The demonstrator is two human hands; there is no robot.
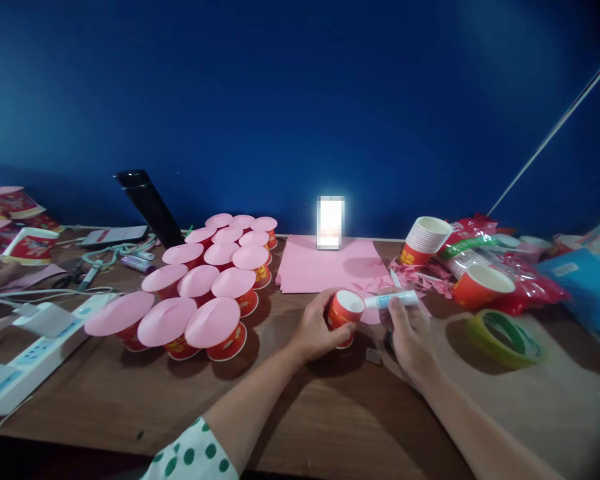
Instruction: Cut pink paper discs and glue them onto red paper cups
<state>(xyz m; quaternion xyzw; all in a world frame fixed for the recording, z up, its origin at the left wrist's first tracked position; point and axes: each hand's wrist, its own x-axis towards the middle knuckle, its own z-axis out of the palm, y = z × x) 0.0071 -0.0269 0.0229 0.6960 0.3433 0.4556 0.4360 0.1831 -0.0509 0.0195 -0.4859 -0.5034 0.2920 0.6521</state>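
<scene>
A red paper cup (336,319) with its pale base facing up is gripped in my left hand (316,327), fingers wrapped around its side. My right hand (411,333) is closed on a white and blue glue stick (393,300), held almost level with its tip touching or very near the cup's top edge. Behind the glue stick lies a pink paper disc (373,315), partly covered. To the left stand several upturned red cups (227,343), each with a pink paper disc (213,322) on top. Part of a dark object shows under my right hand, too hidden to name.
Pink paper sheets (300,267) lie behind the cup, below a lit phone (331,223). At right are stacked cups (425,240), pink scraps (425,275), a tape roll (505,339) and a blue package (580,287). A power strip (45,350) and black flask (147,207) are left. Another person's hand (3,272) shows far left.
</scene>
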